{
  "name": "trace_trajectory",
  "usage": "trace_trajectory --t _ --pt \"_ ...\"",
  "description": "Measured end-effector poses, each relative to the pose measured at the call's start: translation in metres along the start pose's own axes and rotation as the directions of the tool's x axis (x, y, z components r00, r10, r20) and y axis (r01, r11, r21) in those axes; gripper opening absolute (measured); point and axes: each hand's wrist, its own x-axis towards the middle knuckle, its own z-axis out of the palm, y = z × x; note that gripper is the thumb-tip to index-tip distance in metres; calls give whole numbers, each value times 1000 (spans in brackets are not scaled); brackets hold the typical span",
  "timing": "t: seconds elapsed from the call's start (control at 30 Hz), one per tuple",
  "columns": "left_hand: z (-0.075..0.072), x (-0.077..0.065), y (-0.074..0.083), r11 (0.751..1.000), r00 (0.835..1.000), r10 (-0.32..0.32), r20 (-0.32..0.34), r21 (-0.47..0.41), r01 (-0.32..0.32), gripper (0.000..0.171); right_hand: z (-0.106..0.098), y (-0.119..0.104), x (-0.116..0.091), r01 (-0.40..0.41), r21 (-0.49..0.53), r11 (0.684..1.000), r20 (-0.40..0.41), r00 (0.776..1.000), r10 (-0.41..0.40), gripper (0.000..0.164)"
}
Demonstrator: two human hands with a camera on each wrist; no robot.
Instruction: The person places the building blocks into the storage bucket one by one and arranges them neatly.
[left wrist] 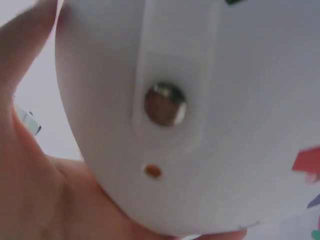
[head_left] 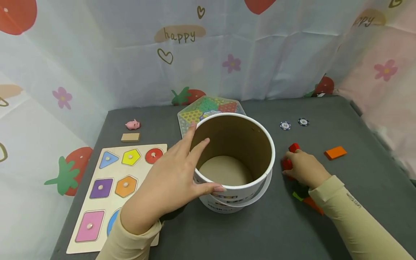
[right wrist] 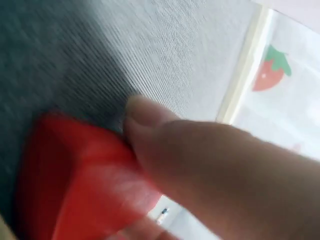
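Observation:
A large white bucket (head_left: 240, 151) with a brown inside stands upright mid-table, its handle lowered at the front. My left hand (head_left: 169, 177) holds its near left rim, thumb along the front and fingers spread over the edge. The left wrist view is filled by the bucket's white outer wall (left wrist: 220, 130) with a metal rivet. To the right of the bucket, my right hand (head_left: 305, 168) pinches a red faceted block (right wrist: 100, 180) low over the table. The block is partly hidden by the fingers; red shows on both sides of them in the head view.
A wooden shape puzzle board (head_left: 108, 202) lies at left, with a pink toy pig (head_left: 132, 125) and wooden block (head_left: 130, 137) beyond it. Behind the bucket is a bead box (head_left: 191, 115). At right lie poker chips (head_left: 285, 125), an orange block (head_left: 335, 152) and a toy carrot (head_left: 313, 206).

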Motion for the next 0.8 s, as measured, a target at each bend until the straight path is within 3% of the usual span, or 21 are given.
trace_trajectory --t 0.17,0.23,0.3,0.37,0.43,0.5,0.53,0.6,0.67,0.8 --pt "-2 -1 2 1000 1000 -12 0 16 12 100 -17 -5 -4 5 60 998 -53 999 -1 33" --pt "-2 -3 3 999 1000 -13 -11 30 13 99 -35 -13 -7 21 103 994 -141 990 -6 34" --pt "-4 -4 4 999 1000 -12 -22 47 13 99 -58 -27 -11 41 158 987 -269 963 3 35" --pt "-5 -5 4 998 999 -7 -31 59 9 101 -81 -44 -18 96 192 977 -450 893 0 35" --pt "-6 -5 4 998 1000 -5 -28 64 7 105 -104 -67 -27 191 218 957 -607 794 -20 35" --pt "-9 -4 2 998 1000 -14 -6 57 15 111 -122 -92 -34 304 206 930 -706 704 -73 34" --pt "-9 -4 0 999 1000 -27 7 46 27 114 -129 -105 -37 365 193 911 -727 677 -117 34" --pt "-10 -4 -3 998 997 -61 36 12 60 119 -137 -125 -40 479 188 857 -716 665 -215 33" --pt "-10 -4 -5 994 993 -100 59 -27 102 122 -139 -137 -37 554 176 814 -671 672 -313 33" --pt "-9 -4 -4 984 984 -161 81 -66 166 126 -132 -142 -22 609 155 778 -566 700 -435 34"
